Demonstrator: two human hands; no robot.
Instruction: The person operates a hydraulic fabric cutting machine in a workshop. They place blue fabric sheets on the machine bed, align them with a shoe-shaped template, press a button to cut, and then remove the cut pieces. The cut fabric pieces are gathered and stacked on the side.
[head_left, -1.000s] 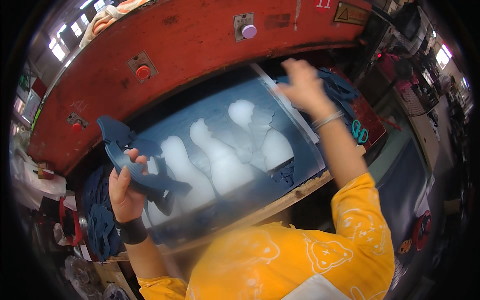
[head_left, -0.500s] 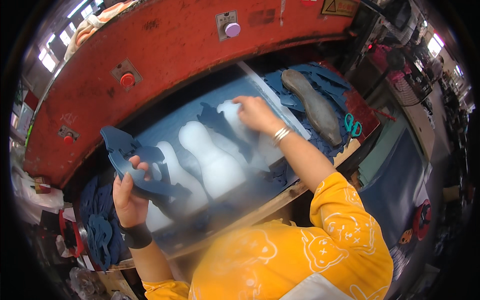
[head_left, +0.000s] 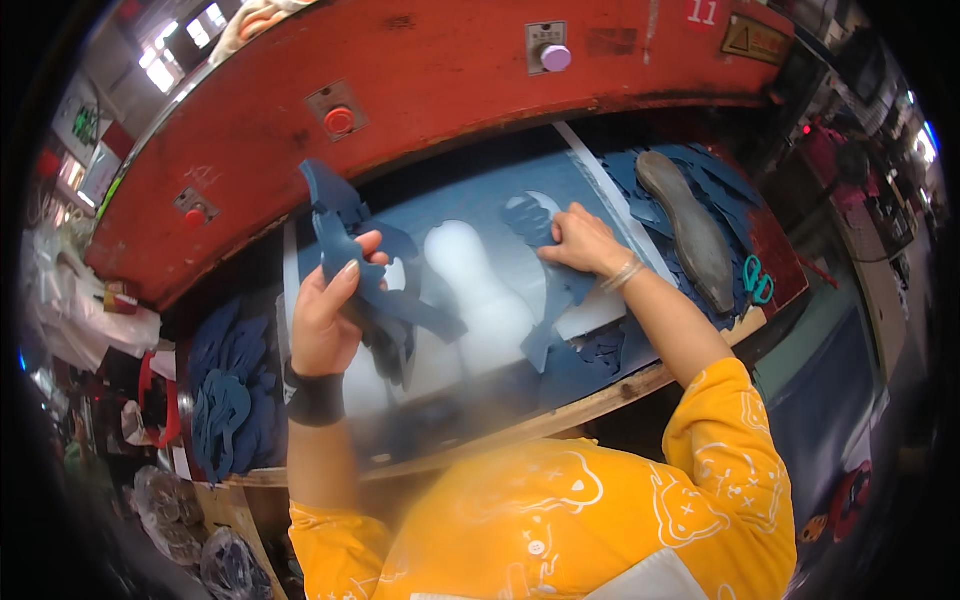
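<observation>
A blue sheet (head_left: 400,207) lies on a pale board, and several sole-shaped openings in it show the white surface beneath. My left hand (head_left: 328,320), in a black wristband, is closed around a bundle of dark blue cut pieces (head_left: 345,235) raised over the sheet's left part. With fingers pinched together, my right hand (head_left: 583,240) grips a dark blue scrap (head_left: 527,220) at the rightmost opening. Bracelets circle that wrist. Beside the right hand a narrow blue offcut strip (head_left: 543,335) hangs down toward the front edge.
A grey sole-shaped block (head_left: 690,235) rests on blue offcuts at the right, near teal scissors (head_left: 757,280). More blue offcuts (head_left: 225,400) are heaped at the left. A red machine beam (head_left: 440,75) with push buttons spans the back. A wooden rail (head_left: 600,405) edges the front.
The camera view has shifted, so the scene sits further right. My right hand has moved nearer and now grips the scrap over the rightmost opening. The left hand still holds its bundle.
</observation>
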